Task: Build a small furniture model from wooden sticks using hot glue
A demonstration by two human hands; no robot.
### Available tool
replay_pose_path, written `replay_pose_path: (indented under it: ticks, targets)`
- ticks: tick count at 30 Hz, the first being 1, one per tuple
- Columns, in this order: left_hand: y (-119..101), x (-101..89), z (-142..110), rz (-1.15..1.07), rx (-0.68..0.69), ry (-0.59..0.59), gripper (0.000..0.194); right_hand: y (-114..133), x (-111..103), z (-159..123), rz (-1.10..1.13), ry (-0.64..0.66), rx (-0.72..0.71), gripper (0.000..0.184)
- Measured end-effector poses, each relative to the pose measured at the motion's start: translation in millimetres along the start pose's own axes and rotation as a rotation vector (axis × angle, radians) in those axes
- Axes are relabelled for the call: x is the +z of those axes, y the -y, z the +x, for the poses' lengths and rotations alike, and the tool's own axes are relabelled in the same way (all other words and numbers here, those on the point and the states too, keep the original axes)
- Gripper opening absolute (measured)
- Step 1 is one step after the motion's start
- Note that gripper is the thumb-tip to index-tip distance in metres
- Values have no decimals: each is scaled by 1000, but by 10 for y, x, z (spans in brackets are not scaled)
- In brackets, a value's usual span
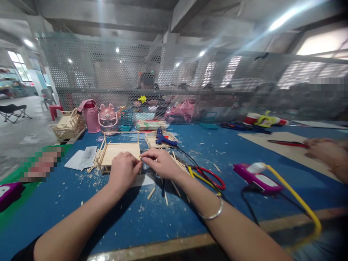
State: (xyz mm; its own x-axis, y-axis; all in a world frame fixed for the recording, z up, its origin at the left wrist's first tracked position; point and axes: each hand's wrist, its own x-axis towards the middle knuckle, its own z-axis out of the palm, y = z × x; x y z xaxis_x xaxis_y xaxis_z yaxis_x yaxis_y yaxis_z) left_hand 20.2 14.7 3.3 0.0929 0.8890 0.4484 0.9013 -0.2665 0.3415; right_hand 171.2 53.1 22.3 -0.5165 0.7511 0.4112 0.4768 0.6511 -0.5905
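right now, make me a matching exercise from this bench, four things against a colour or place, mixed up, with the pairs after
Things:
1. glue gun
2. bracelet
3. tall flask
4. left hand

Colour or place:
A. pink
B. at the slatted wooden frame
C. blue
D. silver

Pairs: 1-C, 2-D, 3-A, 4-B

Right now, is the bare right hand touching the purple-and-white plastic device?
Apart. The head view shows the blue tabletop plainly between the bare right hand and the purple-and-white plastic device.
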Motion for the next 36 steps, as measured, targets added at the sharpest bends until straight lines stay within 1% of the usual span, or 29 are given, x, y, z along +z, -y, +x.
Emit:
replay_pose_path:
  ticks: [5, 8, 11, 14, 17, 22, 28, 32, 36]
  targets:
    - [4, 12, -3, 12, 5, -20, 20, -52, 93, 13, 16, 7, 32, 13]
    - [39, 26, -6, -10, 40, -19, 20, -76, 107, 26, 12, 2, 37, 12]
    - [92, 33, -14, -63, 81, -19, 14, -76, 115, 32, -11, -4, 22, 13]
    - [132, 33, -23, -100, 86, -31, 9, -69, 129, 28, -22, 0, 5, 13]
    - [149, 37, -28, -88, 90, -47, 12, -67, 140, 20, -17, 7, -7, 12]
    - [155, 59, -34, -98, 147, -107, 30, -69, 152, 13, 12, 8, 20, 13]
    - [159, 75, -43, -62, 232, -127, 25, -89, 159, 5, 81, -5, 26, 14]
    - [160, 69, -40, -42, 241, -134, 25, -96, 172, 2, 92, -3, 21, 15]
    - [156, 58, -38, -20, 243, -117, 25, -83, 195, 8, 92, 2, 20, 15]
